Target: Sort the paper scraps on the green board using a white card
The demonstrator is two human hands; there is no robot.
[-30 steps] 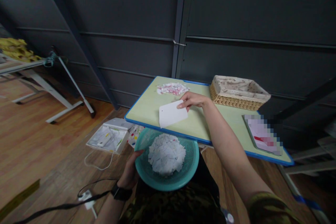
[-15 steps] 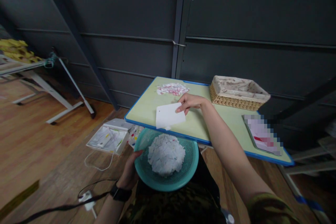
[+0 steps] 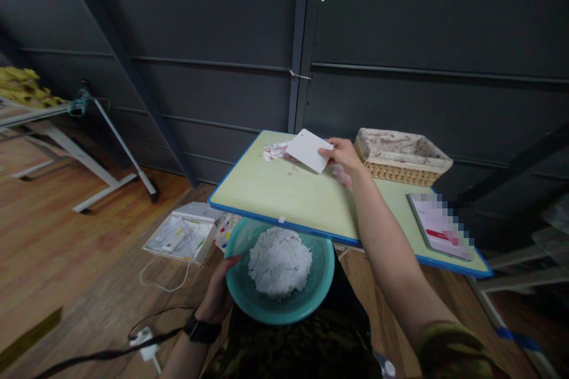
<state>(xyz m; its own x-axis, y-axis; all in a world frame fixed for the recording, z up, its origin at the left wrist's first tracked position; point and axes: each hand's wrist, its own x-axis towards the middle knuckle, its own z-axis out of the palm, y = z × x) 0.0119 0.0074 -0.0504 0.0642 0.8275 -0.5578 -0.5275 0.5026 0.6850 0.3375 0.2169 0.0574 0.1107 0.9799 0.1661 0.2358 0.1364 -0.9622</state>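
Note:
My left hand (image 3: 219, 295) grips the rim of a teal basket (image 3: 317, 287) held just under the table's near edge; it is heaped with white paper scraps (image 3: 280, 262). My right hand (image 3: 342, 154) reaches across the green table (image 3: 284, 195) and pinches a white plastic scraper card (image 3: 309, 150), held over a pile of pink and white scraps (image 3: 275, 152) at the far side. A single small white scrap (image 3: 281, 219) lies at the table's near edge.
A wicker basket (image 3: 402, 157) sits at the table's back right, and a blurred sheet (image 3: 440, 226) lies on the right. On the wooden floor to the left are an open white box (image 3: 182, 237), a cable and plug (image 3: 144, 343), and a white folding stand (image 3: 102, 160).
My right hand has carried the scraper card from the near edge above the teal basket back to the pink and white pile. The basket has stayed in place.

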